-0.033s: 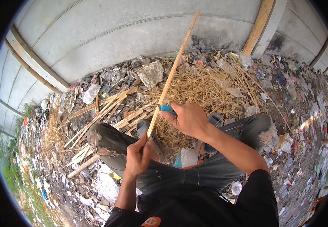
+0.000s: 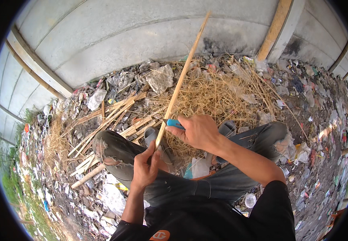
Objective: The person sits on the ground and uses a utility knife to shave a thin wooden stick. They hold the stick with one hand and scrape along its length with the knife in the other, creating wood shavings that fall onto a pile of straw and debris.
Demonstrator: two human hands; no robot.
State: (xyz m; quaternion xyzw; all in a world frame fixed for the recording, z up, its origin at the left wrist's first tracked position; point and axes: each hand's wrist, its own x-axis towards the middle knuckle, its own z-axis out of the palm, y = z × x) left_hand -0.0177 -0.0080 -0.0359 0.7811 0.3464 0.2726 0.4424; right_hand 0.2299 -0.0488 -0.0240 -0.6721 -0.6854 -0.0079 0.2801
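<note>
wooden strip [image 2: 180,80] slants above straw [image 2: 216,90], beside sticks [image 2: 137,125], hands [image 2: 145,168] [image 2: 201,130] clamping it and blue knife [image 2: 175,123].

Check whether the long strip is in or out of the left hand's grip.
In: the left hand is closed on the long strip near its lower end.

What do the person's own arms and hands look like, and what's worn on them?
The left hand and right hand are bare, with no gloves visible. Both forearms are uncovered, with no watch or bracelet showing. Plain black sleeves end around the elbows.
</note>
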